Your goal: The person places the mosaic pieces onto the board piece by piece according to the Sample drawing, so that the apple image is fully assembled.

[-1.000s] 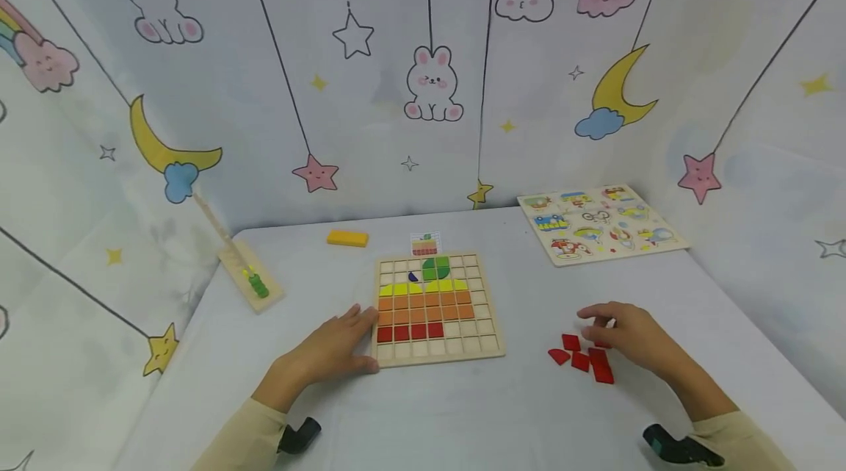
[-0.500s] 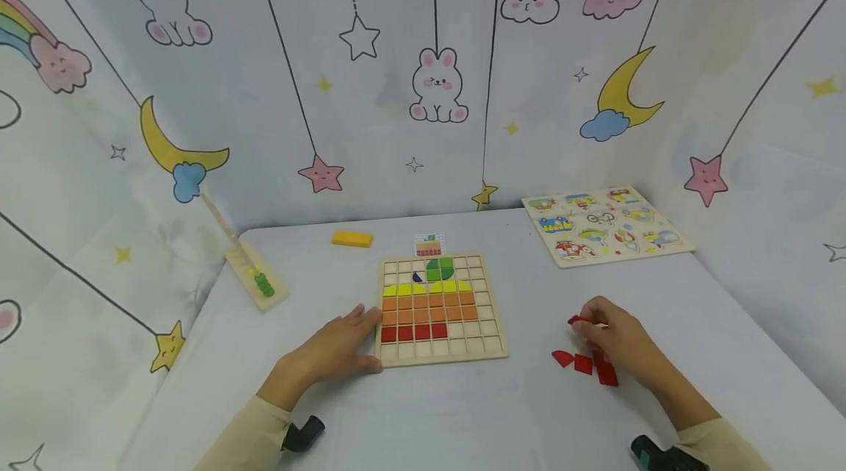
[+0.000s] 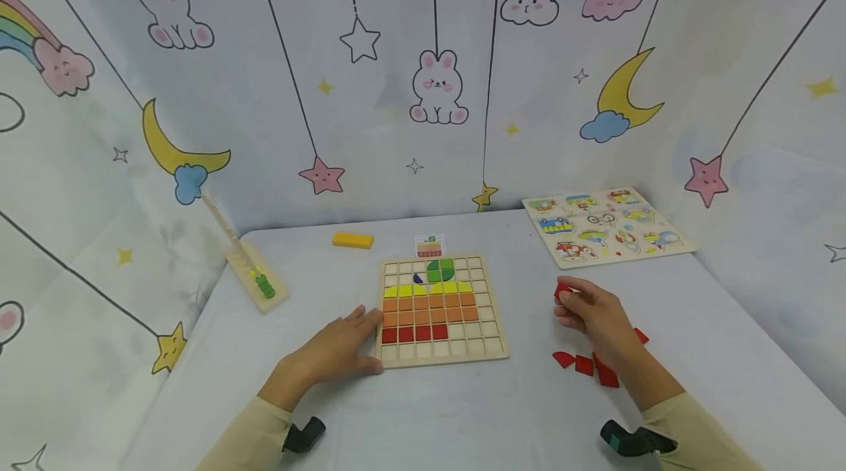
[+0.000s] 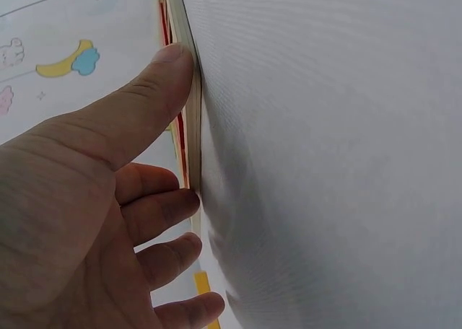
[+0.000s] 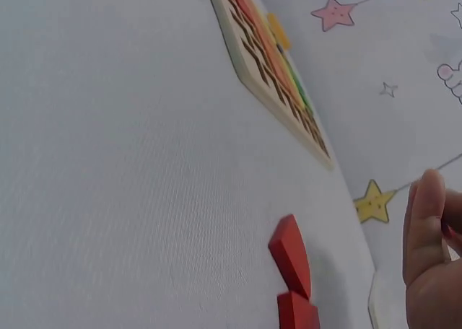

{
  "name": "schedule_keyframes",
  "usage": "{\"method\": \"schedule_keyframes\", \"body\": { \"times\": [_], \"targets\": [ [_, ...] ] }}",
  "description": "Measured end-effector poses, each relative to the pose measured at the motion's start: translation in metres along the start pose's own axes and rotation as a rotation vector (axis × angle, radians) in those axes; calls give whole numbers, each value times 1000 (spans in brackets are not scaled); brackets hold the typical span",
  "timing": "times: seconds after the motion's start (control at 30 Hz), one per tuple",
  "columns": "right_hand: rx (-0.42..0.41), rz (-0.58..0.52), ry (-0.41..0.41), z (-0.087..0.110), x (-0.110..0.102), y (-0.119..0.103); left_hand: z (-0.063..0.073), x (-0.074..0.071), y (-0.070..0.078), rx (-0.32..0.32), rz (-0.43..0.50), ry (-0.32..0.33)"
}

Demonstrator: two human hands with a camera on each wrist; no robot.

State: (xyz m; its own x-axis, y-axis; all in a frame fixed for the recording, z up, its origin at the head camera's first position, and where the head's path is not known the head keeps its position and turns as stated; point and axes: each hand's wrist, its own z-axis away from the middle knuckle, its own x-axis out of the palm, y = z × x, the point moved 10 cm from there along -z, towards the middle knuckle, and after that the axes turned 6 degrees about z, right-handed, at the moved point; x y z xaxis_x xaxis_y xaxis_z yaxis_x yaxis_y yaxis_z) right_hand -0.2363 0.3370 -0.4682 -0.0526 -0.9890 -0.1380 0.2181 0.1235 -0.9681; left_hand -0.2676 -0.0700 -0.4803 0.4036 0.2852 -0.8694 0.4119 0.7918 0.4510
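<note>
A wooden grid board [image 3: 494,329] lies mid-table, with red, orange, yellow, green and dark blue tiles in its cells. My left hand [image 3: 333,350] rests against its left edge; in the left wrist view the thumb and fingertips touch the board's side. Right of the board, my right hand [image 3: 603,320] pinches a red tile [image 3: 561,292] between thumb and fingers, above the table. Below and beside that hand lie several loose red tiles [image 3: 584,365], one a rounded quarter piece [image 5: 291,253]. The fingers mostly hide the held tile, so I cannot tell its shape.
Behind the board lies a small picture card [image 3: 430,245], with a yellow block [image 3: 352,239] to its left. A picture puzzle board [image 3: 604,228] lies at the back right. On the left stands a wooden base [image 3: 271,300] with a post and a green caterpillar figure [image 3: 265,285].
My right hand has picked up a red tile from the loose pile and moved it up and left toward the board. My left hand stays at the board's edge.
</note>
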Motion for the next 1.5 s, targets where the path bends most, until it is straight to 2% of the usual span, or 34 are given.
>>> {"method": "schedule_keyframes", "body": {
  "times": [0.13, 0.27, 0.43, 0.57, 0.7, 0.97, 1.07, 1.2, 1.3, 1.4, 1.5],
  "targets": [
    [7, -32, 0, -5, 19, -1, 0, 0, -1, -6, 3, -5],
    [6, -2, -14, -11, 42, 0, -1, -1, -1, -5, 6, -4],
    [7, 81, -115, -16, 80, 1, 0, -1, -1, -1, 9, -2],
    [-23, 152, -174, -19, 108, 0, 0, -1, -1, 8, 6, 2],
    [-51, 295, -169, -24, 129, 0, 0, -2, 0, 10, 2, 2],
    [-166, 695, -112, -22, 160, -12, 0, -2, -1, 1, 9, 4],
    [-191, 773, -99, -21, 166, -13, 0, -3, 0, -2, 23, 3],
    [-211, 787, -103, -18, 172, -13, 1, -3, 0, -10, 26, 3],
    [-210, 781, -92, -15, 167, -15, 1, -3, 0, -15, 27, 2],
    [-209, 765, -81, -10, 146, -22, 2, -3, 1, -14, 36, 0],
    [-226, 724, -87, -2, 104, -32, 2, -3, 1, -11, 31, 0]
  ]
}}
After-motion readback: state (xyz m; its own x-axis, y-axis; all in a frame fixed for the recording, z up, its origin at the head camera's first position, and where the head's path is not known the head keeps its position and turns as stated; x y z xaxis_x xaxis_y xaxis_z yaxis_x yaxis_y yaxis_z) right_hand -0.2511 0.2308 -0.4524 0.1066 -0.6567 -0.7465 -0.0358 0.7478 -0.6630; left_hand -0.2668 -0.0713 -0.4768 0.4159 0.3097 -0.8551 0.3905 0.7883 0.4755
